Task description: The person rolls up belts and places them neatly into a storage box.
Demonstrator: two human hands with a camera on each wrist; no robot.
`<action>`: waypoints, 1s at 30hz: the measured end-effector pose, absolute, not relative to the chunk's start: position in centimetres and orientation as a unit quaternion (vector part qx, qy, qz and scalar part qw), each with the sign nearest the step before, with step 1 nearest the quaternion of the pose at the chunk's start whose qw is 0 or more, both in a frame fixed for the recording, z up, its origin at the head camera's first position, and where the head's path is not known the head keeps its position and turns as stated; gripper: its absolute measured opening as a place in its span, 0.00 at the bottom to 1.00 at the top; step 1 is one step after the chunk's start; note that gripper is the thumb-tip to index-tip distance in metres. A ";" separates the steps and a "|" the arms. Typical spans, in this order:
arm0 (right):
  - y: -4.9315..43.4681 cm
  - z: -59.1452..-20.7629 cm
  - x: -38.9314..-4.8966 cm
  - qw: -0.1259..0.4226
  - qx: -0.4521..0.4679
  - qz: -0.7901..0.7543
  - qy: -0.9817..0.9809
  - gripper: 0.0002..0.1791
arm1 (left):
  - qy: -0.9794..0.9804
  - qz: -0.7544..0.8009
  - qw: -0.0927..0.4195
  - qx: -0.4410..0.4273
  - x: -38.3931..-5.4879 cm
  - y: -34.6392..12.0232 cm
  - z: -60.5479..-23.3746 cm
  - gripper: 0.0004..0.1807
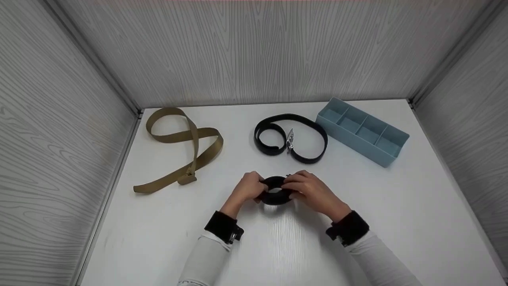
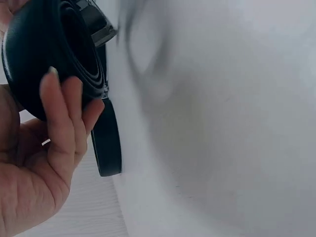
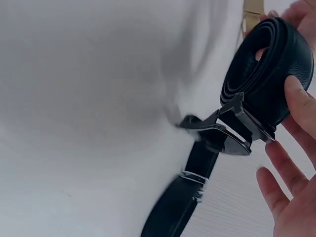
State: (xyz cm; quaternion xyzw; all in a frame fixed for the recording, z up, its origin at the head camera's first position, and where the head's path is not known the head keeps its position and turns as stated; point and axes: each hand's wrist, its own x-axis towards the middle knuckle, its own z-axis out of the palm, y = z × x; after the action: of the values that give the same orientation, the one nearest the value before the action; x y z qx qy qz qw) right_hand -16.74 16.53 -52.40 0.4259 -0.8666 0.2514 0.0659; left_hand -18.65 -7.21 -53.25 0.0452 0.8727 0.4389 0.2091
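A black leather belt (image 1: 276, 200), wound into a tight coil, is held between both hands just above the white table. My left hand (image 1: 250, 187) grips the coil's left side, its fingers (image 2: 57, 106) curled against the outer turn and edge. On the opposite side, my right hand (image 1: 311, 191) holds the coil, its thumb (image 3: 297, 96) against the outer wrap. The dark metal buckle (image 3: 244, 121) sticks out of the roll close to the right fingers. Through the middle of the coil, the hole shows open.
Beyond the hands lies a second black belt (image 1: 291, 116), loosely looped, with a silver buckle (image 1: 290, 141). A tan webbing belt (image 1: 170, 138) lies at the left in loose loops. At the back right stands a blue divided box (image 1: 353, 139). Grey wood-grain panels (image 1: 254, 51) enclose the table.
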 end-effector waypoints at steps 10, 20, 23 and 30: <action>17.1 -51.1 -16.3 0.078 0.422 0.286 -0.857 0.25 | 0.794 0.558 0.241 -0.020 -18.5 -8.0 -52.6 0.09; 16.7 -51.9 -16.1 0.095 0.469 0.258 -0.839 0.31 | 0.809 0.524 0.266 0.025 -18.5 -8.4 -52.5 0.08; 16.5 -52.1 -16.1 0.107 0.477 0.255 -0.834 0.29 | 0.812 0.516 0.272 0.026 -18.6 -8.5 -52.6 0.08; 16.4 -52.3 -16.2 0.137 0.492 0.231 -0.828 0.28 | 0.807 0.517 0.284 0.023 -18.8 -8.7 -52.9 0.10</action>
State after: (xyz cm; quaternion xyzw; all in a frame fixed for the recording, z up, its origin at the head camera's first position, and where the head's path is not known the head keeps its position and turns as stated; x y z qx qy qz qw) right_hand -16.25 16.35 -52.33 0.4921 -0.8280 0.2312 0.1370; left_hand -18.84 -8.65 -52.90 0.0227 0.8069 0.5175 0.2838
